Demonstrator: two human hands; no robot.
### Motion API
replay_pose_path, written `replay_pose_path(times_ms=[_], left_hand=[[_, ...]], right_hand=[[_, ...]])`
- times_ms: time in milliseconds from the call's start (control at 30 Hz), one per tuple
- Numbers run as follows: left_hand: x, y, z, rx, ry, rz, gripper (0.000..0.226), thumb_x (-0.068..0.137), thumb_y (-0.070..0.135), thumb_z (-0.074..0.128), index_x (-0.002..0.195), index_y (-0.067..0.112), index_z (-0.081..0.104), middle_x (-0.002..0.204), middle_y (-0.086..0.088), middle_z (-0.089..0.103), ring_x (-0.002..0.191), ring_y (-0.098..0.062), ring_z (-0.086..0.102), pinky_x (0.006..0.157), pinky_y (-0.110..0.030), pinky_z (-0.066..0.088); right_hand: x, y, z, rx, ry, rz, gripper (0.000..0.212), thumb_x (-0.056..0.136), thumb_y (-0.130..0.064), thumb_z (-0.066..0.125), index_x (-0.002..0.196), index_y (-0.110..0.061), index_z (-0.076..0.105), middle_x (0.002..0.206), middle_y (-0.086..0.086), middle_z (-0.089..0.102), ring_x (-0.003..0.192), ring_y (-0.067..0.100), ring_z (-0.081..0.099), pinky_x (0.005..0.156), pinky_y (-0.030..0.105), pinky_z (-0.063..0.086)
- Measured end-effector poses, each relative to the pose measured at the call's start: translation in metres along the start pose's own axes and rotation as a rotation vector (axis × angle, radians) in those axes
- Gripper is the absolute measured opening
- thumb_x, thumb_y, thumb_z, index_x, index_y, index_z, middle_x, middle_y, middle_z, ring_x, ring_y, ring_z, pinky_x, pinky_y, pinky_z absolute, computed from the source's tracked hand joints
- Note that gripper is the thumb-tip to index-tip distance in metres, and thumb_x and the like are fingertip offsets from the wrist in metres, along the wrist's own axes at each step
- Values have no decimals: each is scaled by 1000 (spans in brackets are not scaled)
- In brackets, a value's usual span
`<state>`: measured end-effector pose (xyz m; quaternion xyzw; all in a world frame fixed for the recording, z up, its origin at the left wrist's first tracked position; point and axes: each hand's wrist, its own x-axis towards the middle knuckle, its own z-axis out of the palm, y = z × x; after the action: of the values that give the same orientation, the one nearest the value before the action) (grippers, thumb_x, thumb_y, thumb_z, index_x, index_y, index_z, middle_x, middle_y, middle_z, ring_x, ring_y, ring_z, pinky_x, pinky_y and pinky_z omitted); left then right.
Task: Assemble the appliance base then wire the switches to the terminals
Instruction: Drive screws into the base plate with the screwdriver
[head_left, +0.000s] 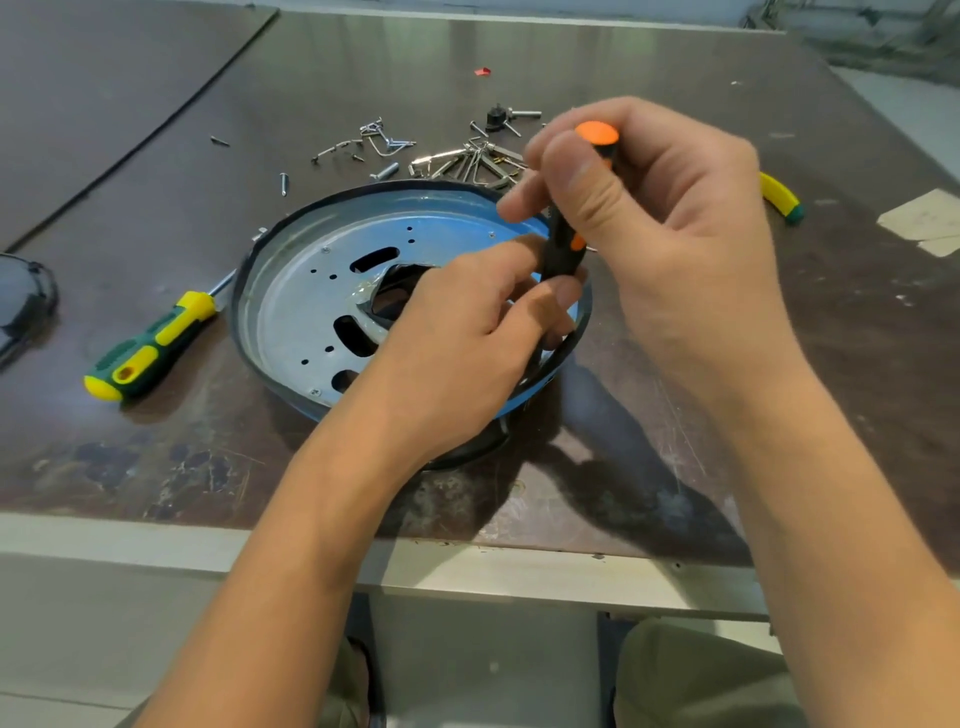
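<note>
Driving a screw, likely: right hand (639, 208) grips an orange-black screwdriver (569, 244) upright; left hand (467, 338) pinches its lower end at the round base (311, 291), mid-table near the front edge. Loose screws (441, 156) wait behind. No switches or wires visible; wiring remains.

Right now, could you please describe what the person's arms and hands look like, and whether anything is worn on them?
Both arms are bare up to the bottom edge of the picture: no sleeves show. The left hand and right hand carry no gloves, and no rings, watch or bands are visible on the fingers or wrists. The nails are short and unpainted. Below the table edge, olive-green trousers cover the knees.
</note>
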<state>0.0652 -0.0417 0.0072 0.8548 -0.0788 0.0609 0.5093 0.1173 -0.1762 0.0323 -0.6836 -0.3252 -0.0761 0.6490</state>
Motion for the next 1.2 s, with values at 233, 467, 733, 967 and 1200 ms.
replay_pose_path(times_ms=[233, 467, 733, 967, 1200], left_hand=[[2, -5, 3, -58, 32, -17, 24, 96, 38, 49, 109, 27, 65, 88, 5, 73, 87, -10, 71, 82, -46, 59], [2, -5, 1, -114, -5, 7, 23, 95, 40, 57, 116, 35, 65, 97, -5, 72, 89, -18, 72, 78, -53, 58], [2, -3, 1, -68, 7, 6, 18, 96, 37, 54, 106, 30, 68, 91, -1, 74, 89, -22, 71, 82, -49, 58], [1, -4, 1, -80, 33, -30, 24, 94, 36, 53, 111, 29, 68, 90, 1, 74, 88, -16, 72, 84, -47, 58], [1, -1, 0, -40, -13, -2, 24, 97, 44, 53, 116, 33, 66, 98, 4, 74, 93, -16, 71, 86, -49, 57]], right_hand=[[2, -3, -6, 219, -47, 68, 22, 105, -3, 42, 115, 5, 60, 99, 21, 66, 93, 22, 67, 80, 29, 53], [6, 0, -2, 47, 105, 13, 14, 84, -9, 77, 90, -1, 69, 83, 11, 70, 75, 19, 67, 70, 38, 56], [6, 4, -2, 57, 149, 40, 18, 83, -15, 80, 83, -8, 63, 79, 13, 65, 73, 22, 61, 68, 46, 53], [2, 5, -6, 228, -52, 66, 23, 103, -5, 49, 116, 7, 63, 95, 20, 71, 97, 24, 70, 78, 33, 57], [5, 2, 0, 117, 73, -15, 14, 82, -7, 80, 86, -5, 67, 78, 8, 68, 70, 15, 66, 63, 31, 53]])
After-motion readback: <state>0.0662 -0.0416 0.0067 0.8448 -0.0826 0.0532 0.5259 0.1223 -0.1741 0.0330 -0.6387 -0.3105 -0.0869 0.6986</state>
